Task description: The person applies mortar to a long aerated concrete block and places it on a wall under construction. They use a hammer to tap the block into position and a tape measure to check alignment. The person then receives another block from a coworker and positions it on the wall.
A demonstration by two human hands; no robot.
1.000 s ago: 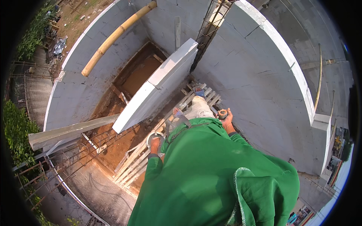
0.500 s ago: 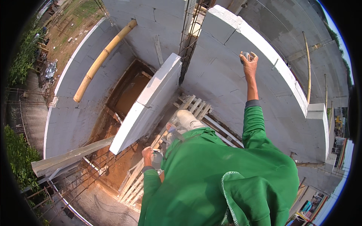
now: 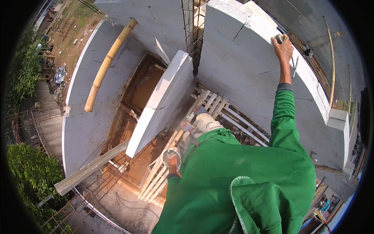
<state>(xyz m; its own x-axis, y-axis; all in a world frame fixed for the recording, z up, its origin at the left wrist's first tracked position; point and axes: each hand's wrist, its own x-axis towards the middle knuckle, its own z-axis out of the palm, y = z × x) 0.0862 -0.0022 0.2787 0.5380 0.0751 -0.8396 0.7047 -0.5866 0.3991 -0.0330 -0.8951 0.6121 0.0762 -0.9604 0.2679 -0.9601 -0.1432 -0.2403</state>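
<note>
My right hand (image 3: 283,50) is closed around a small, dark, rounded object (image 3: 279,38) whose kind I cannot make out. It rests at the top edge of the light grey block wall (image 3: 237,58) on the right. A thin metal rod (image 3: 295,66) stands out near that wrist. Low beside my left thigh, my left hand (image 3: 172,164) grips a pale, round-rimmed object (image 3: 178,156), perhaps a bowl; its inside is hard to see. My feet in sandals (image 3: 187,126) are on wooden slats (image 3: 212,104).
A shorter block wall (image 3: 156,101) stands left of my legs, with a muddy pit (image 3: 146,93) beyond it. A bamboo pole (image 3: 111,62) juts from the far-left wall. A wooden plank (image 3: 91,165) leans at lower left near rebar. White pipes (image 3: 245,126) lie below the slats.
My right hand has moved right and up with the dark object, from the wall's face to its top edge. My left hand has shifted right, and the whole view has turned slightly.
</note>
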